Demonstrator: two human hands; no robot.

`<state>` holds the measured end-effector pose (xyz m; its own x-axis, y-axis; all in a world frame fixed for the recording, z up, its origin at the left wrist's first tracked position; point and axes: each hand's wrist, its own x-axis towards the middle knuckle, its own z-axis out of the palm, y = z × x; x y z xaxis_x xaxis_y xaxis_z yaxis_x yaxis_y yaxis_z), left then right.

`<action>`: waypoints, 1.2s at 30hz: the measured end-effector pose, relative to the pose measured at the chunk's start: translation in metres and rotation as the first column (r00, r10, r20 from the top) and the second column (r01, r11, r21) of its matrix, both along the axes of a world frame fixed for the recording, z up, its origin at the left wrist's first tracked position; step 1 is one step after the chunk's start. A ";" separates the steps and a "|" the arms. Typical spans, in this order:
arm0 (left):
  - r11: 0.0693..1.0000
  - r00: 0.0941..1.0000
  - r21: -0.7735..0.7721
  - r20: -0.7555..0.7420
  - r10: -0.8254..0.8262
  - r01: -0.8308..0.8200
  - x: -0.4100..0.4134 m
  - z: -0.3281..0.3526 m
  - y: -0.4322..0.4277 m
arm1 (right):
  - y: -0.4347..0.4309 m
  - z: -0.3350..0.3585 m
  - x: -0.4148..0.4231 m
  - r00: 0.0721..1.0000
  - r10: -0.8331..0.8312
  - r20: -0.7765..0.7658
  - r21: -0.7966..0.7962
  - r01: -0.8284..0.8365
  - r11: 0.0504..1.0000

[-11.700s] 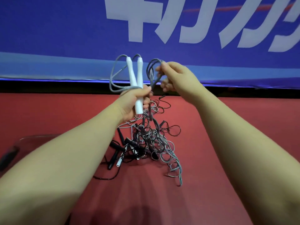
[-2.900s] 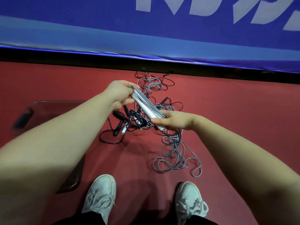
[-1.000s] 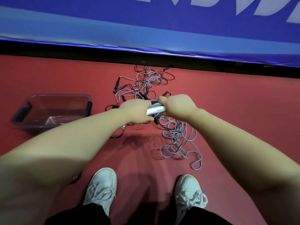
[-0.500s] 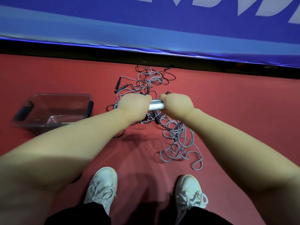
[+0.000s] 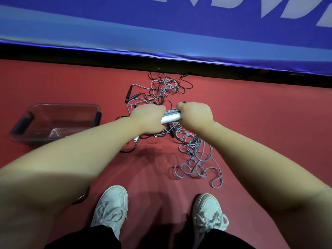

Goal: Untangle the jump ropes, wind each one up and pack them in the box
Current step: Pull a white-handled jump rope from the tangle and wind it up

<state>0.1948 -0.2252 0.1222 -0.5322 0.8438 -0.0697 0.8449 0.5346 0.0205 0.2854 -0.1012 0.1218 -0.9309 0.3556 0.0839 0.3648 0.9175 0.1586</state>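
Observation:
Both hands hold one jump rope's white handles (image 5: 171, 118) level above the floor, with grey cord laid along them. My left hand (image 5: 148, 119) grips the left end, my right hand (image 5: 195, 116) grips the right end, fingers curled round. Grey cord (image 5: 195, 159) trails from the bundle down to loose loops on the red floor. Behind and under my hands lies the tangle of grey and black ropes (image 5: 162, 88) with black handles. A clear plastic box (image 5: 53, 121) with dark grips stands on the floor to the left.
A blue banner (image 5: 161, 29) with a dark gap beneath it runs along the far edge of the red floor. My two white shoes (image 5: 112, 205) stand close below the hands. A white handle end (image 5: 135, 139) pokes out under my left wrist.
The handle bundle turned from a slant to level over the last seconds. Both hands closed in on its ends and have lifted slightly away from me.

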 end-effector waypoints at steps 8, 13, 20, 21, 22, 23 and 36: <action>0.999 0.996 -0.003 0.070 -0.051 0.051 -0.009 -0.001 -0.007 | 0.011 0.000 0.003 0.999 -0.004 -0.045 0.050 0.006 0.999; 0.999 1.000 0.041 0.014 -0.016 0.015 -0.005 -0.007 0.001 | 0.005 -0.001 -0.004 1.000 0.010 -0.023 0.033 -0.009 0.999; 0.993 0.989 -0.011 -0.092 0.117 -0.118 -0.018 -0.009 -0.014 | 0.015 0.014 -0.002 0.999 0.015 -0.049 -0.589 -0.041 0.807; 0.991 0.986 -0.017 -0.104 0.131 -0.134 -0.021 -0.010 -0.016 | 0.015 0.017 -0.001 0.999 0.026 -0.036 -0.602 -0.042 0.797; 0.989 0.984 -0.010 -0.102 0.146 -0.148 -0.023 -0.011 -0.017 | 0.015 0.019 0.000 0.999 0.023 -0.025 -0.627 -0.034 0.778; 0.987 0.983 0.000 -0.086 0.161 -0.161 -0.025 -0.012 -0.017 | 0.014 0.020 0.000 1.000 0.006 -0.020 -0.667 -0.017 0.745; 0.917 0.337 0.134 0.941 0.000 -0.375 -0.015 0.001 -0.012 | 0.021 -0.012 0.013 0.944 -0.023 -0.330 -0.768 -0.254 0.588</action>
